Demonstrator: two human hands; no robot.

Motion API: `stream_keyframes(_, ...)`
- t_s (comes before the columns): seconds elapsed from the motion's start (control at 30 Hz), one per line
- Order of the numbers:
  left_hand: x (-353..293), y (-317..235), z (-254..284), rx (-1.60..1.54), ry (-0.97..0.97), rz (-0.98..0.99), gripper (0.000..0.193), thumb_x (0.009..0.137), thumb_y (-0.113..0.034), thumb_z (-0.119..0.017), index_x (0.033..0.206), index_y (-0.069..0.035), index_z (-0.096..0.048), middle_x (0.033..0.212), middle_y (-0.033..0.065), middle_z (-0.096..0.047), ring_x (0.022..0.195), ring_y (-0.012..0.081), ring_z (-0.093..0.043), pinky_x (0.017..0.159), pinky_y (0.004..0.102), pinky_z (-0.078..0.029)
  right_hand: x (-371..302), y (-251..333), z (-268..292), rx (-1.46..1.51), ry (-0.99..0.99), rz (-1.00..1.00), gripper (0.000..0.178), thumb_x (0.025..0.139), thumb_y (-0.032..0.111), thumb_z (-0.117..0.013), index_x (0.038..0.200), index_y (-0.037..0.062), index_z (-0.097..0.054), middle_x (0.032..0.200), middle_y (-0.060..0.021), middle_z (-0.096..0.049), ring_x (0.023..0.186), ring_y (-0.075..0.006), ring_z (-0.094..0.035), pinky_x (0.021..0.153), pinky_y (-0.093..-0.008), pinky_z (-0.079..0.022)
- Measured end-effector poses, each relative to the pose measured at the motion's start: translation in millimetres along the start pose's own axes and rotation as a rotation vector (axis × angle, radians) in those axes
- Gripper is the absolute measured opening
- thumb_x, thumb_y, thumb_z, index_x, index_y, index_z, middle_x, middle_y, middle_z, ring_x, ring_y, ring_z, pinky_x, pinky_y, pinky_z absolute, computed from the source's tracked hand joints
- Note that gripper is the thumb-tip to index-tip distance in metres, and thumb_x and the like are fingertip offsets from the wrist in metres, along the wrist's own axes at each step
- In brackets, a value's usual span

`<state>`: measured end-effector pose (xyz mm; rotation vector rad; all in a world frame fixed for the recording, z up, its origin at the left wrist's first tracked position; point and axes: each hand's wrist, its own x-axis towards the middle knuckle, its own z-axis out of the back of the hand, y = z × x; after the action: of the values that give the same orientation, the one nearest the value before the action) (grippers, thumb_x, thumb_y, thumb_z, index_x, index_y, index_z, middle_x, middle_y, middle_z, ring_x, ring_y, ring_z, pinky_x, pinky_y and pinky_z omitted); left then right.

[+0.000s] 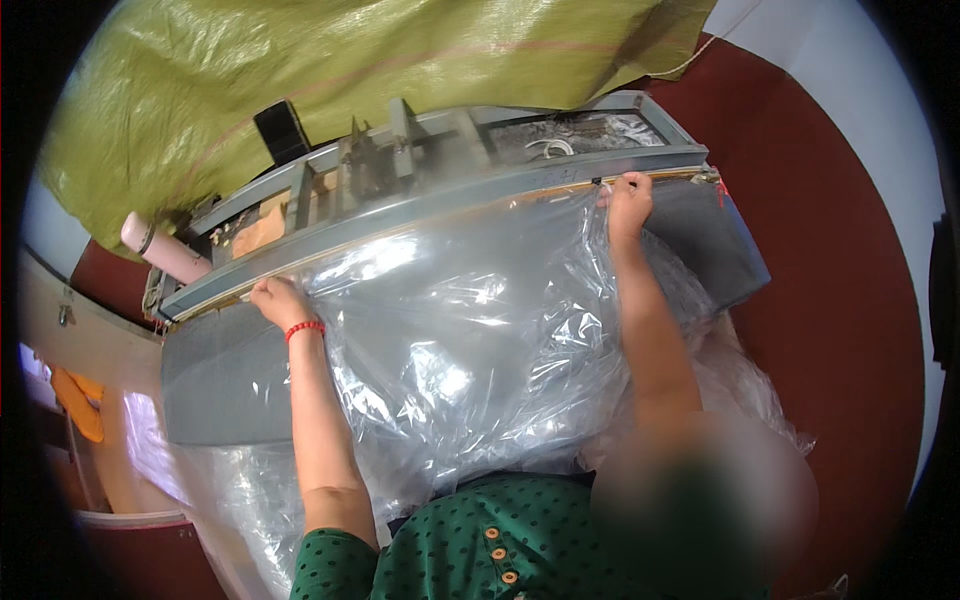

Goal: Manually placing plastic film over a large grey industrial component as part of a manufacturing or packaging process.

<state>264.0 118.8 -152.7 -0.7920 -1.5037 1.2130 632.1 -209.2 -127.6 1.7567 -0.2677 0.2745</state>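
Note:
A large clear plastic sheet (470, 330) lies over a grey work surface and hangs down toward my body, creased and shiny. Its far edge runs along the front of a long grey metal frame (430, 207). My left hand (278, 303), with a red bead bracelet (304, 328) at the wrist, is closed in a pinch at the sheet's far left corner. Farther right, my right hand (629, 208) pinches the sheet's far edge close against the frame, where the film gathers into folds. The fingertips of both hands partly hide what they grip.
A pink bottle (165, 248) leans at the frame's left end. Behind the frame stands a dark phone (282, 132), before a yellow-green woven tarp (400, 55). A white coil (550, 149) lies inside the frame's right part. Dark red floor (830, 330) stretches to the right.

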Motion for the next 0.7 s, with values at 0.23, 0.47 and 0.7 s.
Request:
stream_keyframes(0.23, -6, -17, 25, 0.501, 0.281, -0.427, 0.026, 0.083, -0.017, -0.042, 0.090, 0.005, -0.055, 0.088, 0.0253, -0.056, 0.078, 0.0393, -0.055, 0.069, 0.0421, -0.041, -5, 13, 20, -0.407, 0.301, 0.086, 0.017, 0.078, 0.014, -0.059, 0.077, -0.0022, -0.055, 0.072, -0.0093, -0.060, 0.060, -0.0142, -0.057, 0.057, -0.0286, -0.047)
stream_keyframes(0.47, -79, -80, 26, 0.039, 1.035, -0.310, 0.013, 0.085, -0.015, -0.051, 0.081, -0.003, -0.051, 0.068, -0.0014, -0.049, 0.067, 0.0080, -0.047, 0.063, 0.0212, -0.039, -17, 67, 144, -0.505, -0.009, 0.428, 0.012, 0.072, 0.007, -0.063, 0.082, 0.0015, -0.063, 0.080, -0.0101, -0.062, 0.077, -0.0202, -0.059, 0.072, -0.0299, -0.045)
stream_keyframes(0.7, -124, -166, 61, -0.210, 1.282, -0.131, 0.013, 0.084, -0.018, -0.057, 0.082, -0.006, -0.053, 0.066, -0.0078, -0.045, 0.056, -0.0003, -0.035, 0.049, 0.0144, -0.026, -76, 160, 68, -0.557, 0.267, 0.640, 0.024, 0.073, 0.011, -0.063, 0.096, 0.0036, -0.059, 0.099, -0.0103, -0.057, 0.095, -0.0237, -0.052, 0.085, -0.0338, -0.039)
